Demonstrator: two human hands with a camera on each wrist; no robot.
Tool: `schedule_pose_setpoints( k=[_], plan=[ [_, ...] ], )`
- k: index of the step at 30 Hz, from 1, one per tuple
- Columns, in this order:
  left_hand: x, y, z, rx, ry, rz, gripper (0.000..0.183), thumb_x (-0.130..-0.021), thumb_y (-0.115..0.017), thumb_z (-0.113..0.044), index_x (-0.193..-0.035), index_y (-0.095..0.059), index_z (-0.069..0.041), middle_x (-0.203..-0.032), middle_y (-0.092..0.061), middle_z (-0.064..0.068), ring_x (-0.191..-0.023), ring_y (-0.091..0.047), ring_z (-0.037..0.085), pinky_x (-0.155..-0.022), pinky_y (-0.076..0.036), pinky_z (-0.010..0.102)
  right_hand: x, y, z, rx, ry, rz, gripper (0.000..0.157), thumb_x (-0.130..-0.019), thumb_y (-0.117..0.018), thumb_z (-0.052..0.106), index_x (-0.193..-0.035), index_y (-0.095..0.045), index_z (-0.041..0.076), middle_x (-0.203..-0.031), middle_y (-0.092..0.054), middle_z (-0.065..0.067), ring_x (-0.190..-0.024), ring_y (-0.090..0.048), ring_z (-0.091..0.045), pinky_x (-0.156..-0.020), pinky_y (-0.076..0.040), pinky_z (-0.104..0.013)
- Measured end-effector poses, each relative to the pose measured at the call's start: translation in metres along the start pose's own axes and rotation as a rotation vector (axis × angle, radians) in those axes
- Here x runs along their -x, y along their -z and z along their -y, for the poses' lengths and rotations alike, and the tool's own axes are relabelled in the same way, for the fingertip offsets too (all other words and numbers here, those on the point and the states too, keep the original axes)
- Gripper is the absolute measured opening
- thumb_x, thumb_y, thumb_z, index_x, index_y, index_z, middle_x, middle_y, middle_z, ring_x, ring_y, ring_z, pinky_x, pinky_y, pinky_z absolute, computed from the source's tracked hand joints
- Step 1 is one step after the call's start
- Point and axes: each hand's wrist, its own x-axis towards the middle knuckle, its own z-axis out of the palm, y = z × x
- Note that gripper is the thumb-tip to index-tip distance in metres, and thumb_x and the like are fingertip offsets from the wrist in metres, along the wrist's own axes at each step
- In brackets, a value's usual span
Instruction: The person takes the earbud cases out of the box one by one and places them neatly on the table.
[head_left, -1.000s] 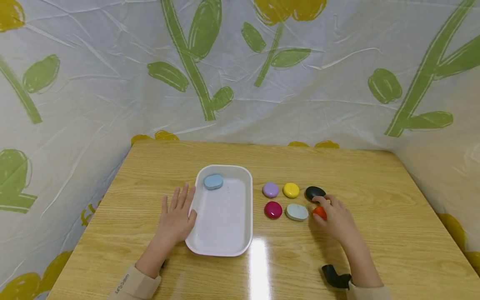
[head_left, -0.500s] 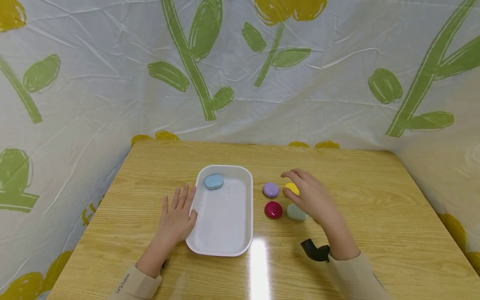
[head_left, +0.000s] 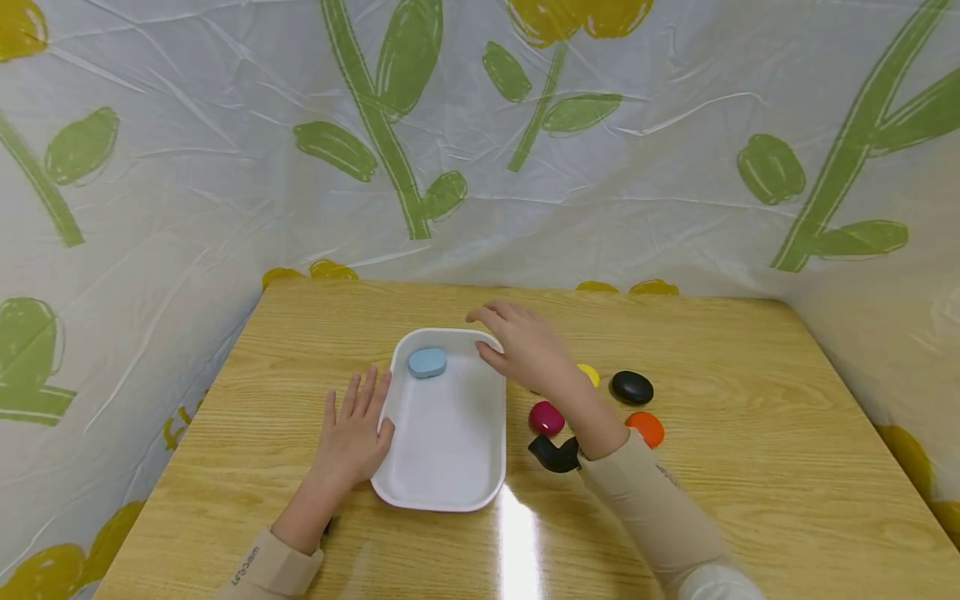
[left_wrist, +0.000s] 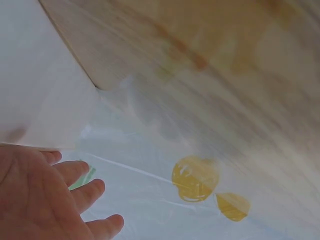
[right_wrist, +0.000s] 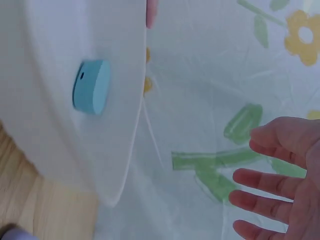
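My left hand (head_left: pixel 352 442) lies flat with spread fingers against the left rim of a white rectangular tray (head_left: pixel 450 507). Inside the tray, near its far left corner, sits a light-blue oval piece (head_left: pixel 427 363); the right wrist view shows a small dark mark on its side. My right hand (head_left: pixel 536 354) is raised over the tray's far right corner. Its fingers (right_wrist: pixel 260 202) are parted and hold nothing, as the right wrist view shows. Below that forearm a crimson round piece (head_left: pixel 547 418) and a partly covered yellow one (head_left: pixel 590 374) lie on the table.
A black oval piece (head_left: pixel 632 387) and an orange round one (head_left: pixel 647 428) lie right of my right forearm. The right hand and arm hide other pieces. A black curved wrist part (head_left: pixel 555 455) juts from the right sleeve. Flower-printed sheeting (head_left: pixel 600 217) surrounds the wooden table (head_left: pixel 750 467).
My right hand has left the orange piece, crossed leftward above the others and reached the tray's far right corner. The black and orange pieces show again. My left hand has stayed put.
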Motion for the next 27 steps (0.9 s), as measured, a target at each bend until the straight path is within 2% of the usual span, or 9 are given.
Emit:
schedule_pose_setpoints(
  k=[5, 13, 17, 20, 24, 27],
  plan=[
    [0.0, 0.0, 0.0, 0.003, -0.002, 0.0, 0.059, -0.094, -0.037, -0.024, -0.148, -0.015, -0.012, -0.153, -0.011, 0.011, -0.138, -0.01, 0.034, -0.108, -0.003, 0.057, -0.024, -0.012, 0.012, -0.006, 0.024, 0.062, 0.033, -0.088, -0.06, 0.022, -0.119, -0.057, 0.012, -0.117, -0.056, -0.006, -0.105, -0.055, -0.025, -0.088, -0.046, -0.041],
    [-0.001, 0.001, 0.001, 0.013, -0.009, 0.004, 0.059, -0.094, -0.037, -0.024, -0.148, -0.015, -0.012, -0.153, -0.011, 0.011, -0.139, -0.008, 0.034, -0.108, 0.002, 0.056, -0.053, -0.036, 0.028, -0.015, -0.015, 0.261, 0.036, -0.09, -0.056, 0.025, -0.124, -0.053, 0.014, -0.125, -0.053, -0.005, -0.112, -0.052, -0.026, -0.089, -0.045, -0.042],
    [-0.001, 0.001, 0.002, 0.017, -0.01, 0.01, 0.059, -0.094, -0.037, -0.024, -0.148, -0.015, -0.012, -0.153, -0.009, 0.011, -0.139, -0.007, 0.034, -0.108, 0.003, 0.056, -0.06, -0.056, 0.031, -0.025, -0.026, 0.34, 0.036, -0.09, -0.056, 0.024, -0.125, -0.051, 0.015, -0.126, -0.051, -0.005, -0.112, -0.052, -0.027, -0.089, -0.044, -0.043],
    [-0.001, 0.001, 0.002, 0.018, -0.013, 0.009, 0.059, -0.094, -0.037, -0.024, -0.148, -0.015, -0.012, -0.153, -0.01, 0.011, -0.139, -0.008, 0.034, -0.108, 0.003, 0.056, -0.063, -0.07, 0.034, -0.031, -0.053, 0.411, 0.04, -0.09, -0.057, 0.024, -0.128, -0.048, 0.017, -0.129, -0.048, -0.006, -0.117, -0.048, -0.028, -0.095, -0.041, -0.045],
    [-0.001, 0.001, 0.001, 0.017, -0.011, 0.015, 0.059, -0.094, -0.037, -0.024, -0.148, -0.015, -0.012, -0.153, -0.01, 0.01, -0.139, -0.007, 0.034, -0.108, 0.002, 0.056, -0.064, -0.085, 0.039, 0.026, -0.085, 0.505, 0.05, -0.089, -0.057, 0.028, -0.135, -0.041, 0.02, -0.138, -0.04, -0.007, -0.127, -0.037, -0.028, -0.103, -0.033, -0.045],
    [-0.001, 0.001, 0.001, 0.009, -0.01, 0.017, 0.059, -0.094, -0.037, -0.025, -0.148, -0.016, -0.012, -0.153, -0.011, 0.01, -0.139, -0.007, 0.034, -0.108, 0.001, 0.057, -0.063, -0.094, 0.043, 0.103, -0.107, 0.545, 0.055, -0.09, -0.056, 0.032, -0.139, -0.036, 0.021, -0.144, -0.032, -0.007, -0.132, -0.03, -0.028, -0.105, -0.029, -0.045]
  ],
)
